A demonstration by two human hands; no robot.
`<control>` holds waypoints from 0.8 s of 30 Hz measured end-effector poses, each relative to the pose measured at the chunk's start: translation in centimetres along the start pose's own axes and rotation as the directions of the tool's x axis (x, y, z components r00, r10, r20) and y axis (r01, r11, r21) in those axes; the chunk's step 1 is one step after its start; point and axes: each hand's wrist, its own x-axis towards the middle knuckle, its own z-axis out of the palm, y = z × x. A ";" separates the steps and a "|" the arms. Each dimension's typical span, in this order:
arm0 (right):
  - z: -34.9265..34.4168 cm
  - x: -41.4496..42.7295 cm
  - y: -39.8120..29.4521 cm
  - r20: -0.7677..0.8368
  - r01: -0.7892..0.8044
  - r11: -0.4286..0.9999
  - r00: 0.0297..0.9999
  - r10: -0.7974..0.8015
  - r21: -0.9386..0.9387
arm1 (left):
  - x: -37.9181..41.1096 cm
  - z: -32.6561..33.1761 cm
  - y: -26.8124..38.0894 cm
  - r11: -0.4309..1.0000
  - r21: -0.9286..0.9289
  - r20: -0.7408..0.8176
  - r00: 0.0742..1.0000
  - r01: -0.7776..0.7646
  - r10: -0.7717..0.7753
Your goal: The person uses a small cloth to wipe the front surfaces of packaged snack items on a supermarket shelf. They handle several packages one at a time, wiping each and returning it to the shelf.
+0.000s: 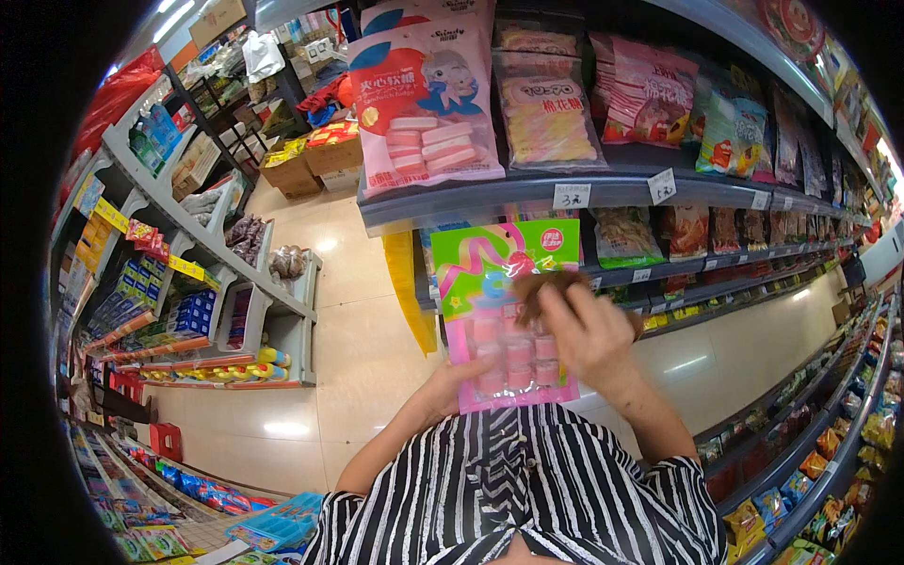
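Observation:
A green and pink packet of candy (462, 282) is held upright in front of my striped shirt. My left hand (452, 381) grips its lower left edge, with the thumb over the front. My right hand (597, 332), blurred, holds a bunched brown cloth (544, 288) over the packet's upper right front. The cloth covers part of the printing, and pink candy pieces show through the clear lower window. Just beyond the packet is a dark shelf edge (494, 205) with handwritten price tags.
On the shelf above stand a large pink candy bag (431, 99), a marshmallow bag (547, 116) and other snack bags. A yellow sheet (408, 289) hangs at the shelf end. Cardboard boxes (289, 173) sit on the tiled floor. Racks of goods (205, 311) line the left; snack shelves (798, 487) run behind right.

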 end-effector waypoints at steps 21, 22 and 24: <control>-0.3 -0.7 0.4 -0.095 -0.032 0.979 0.994 0.052 0.203 | 0.9 5.7 20.3 0.638 0.397 0.031 0.705 -0.659 0.709; -0.2 -1.0 0.1 -0.077 -0.047 0.974 0.995 0.066 0.221 | 1.4 5.7 21.1 0.612 0.406 0.064 0.689 -0.679 0.722; 0.0 -1.5 -0.1 -0.038 -0.075 0.965 0.995 0.087 0.251 | 1.9 6.5 22.1 0.574 0.425 0.084 0.662 -0.700 0.745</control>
